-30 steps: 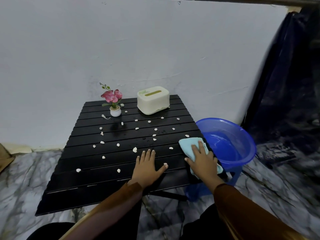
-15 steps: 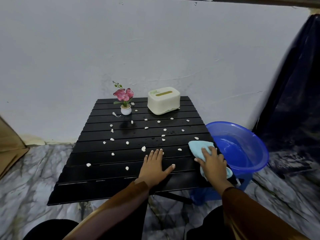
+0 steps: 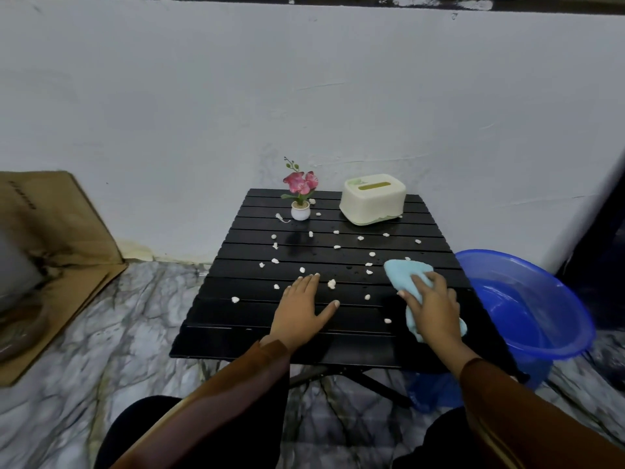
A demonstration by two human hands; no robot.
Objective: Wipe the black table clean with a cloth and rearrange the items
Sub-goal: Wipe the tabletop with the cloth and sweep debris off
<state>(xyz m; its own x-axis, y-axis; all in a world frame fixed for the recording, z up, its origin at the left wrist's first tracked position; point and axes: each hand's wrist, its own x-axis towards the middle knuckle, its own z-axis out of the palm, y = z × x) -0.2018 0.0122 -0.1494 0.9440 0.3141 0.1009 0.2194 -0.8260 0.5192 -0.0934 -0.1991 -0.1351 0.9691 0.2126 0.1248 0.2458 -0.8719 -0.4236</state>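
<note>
Two hands: both rest on the black counter (image 3: 216, 336), sleeves coming in from 6 o'clock.
Left hand (image 3: 301, 313): flat, fingers spread, palm down near the front middle slats, gripping nothing; it looks to be steadying the counter.
Right hand (image 3: 431, 308): pressed down on the cloth (image 3: 400, 274), fingers laid over it more than closed around it.
Cloth: light blue, bunched, lying on the counter at about 3 o'clock near the right edge, part of it showing past the fingertips and part behind the wrist.
Crumbs (image 3: 331, 283): many small white bits scattered over the middle slats, from 9 o'clock across to 2 o'clock; one lies just beside the left fingertips.
Basin (image 3: 527, 343): blue, on the floor just off the counter's right side at 3 to 4 o'clock; its contents cannot be told.
Flower pot (image 3: 300, 210): small white pot with pink flowers, upright at 11 o'clock near the back edge.
Tissue box (image 3: 372, 199): cream, at 1 o'clock, apart from the pot.
Step in hand: wiping, barely begun by the look of the crumbs.
Next move: likely a sweep of the cloth leftward or toward the basin, gathering bits; pot and box will need lifting to clean beneath.
</note>
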